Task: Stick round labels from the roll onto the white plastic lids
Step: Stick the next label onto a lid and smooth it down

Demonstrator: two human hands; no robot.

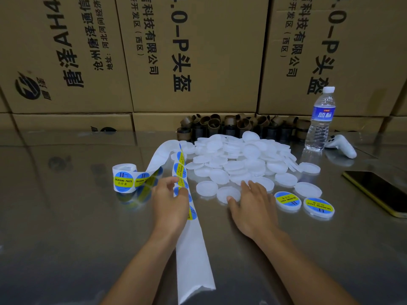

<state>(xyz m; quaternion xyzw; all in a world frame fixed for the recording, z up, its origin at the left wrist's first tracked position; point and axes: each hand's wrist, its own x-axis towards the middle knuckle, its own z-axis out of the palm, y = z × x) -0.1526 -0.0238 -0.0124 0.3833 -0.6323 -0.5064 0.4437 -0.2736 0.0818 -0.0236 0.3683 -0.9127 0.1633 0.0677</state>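
A roll of round blue-and-yellow labels (123, 180) stands on the steel table at the left. Its white backing strip (192, 249) loops up and runs down toward me. My left hand (169, 201) pinches the strip where labels sit on it. A heap of white plastic lids (237, 159) lies in the middle. My right hand (253, 205) lies flat with straight fingers on the nearest lids, its thumb touching one bare lid (226, 192). Two labelled lids (288, 200) (318, 207) lie to the right of that hand.
A water bottle (320, 122) stands at the back right beside a white game controller (341, 145). A phone (378, 191) lies at the right edge. Brown and black cardboard cores (231, 126) line up behind the lids. Large cartons (193, 53) wall off the back.
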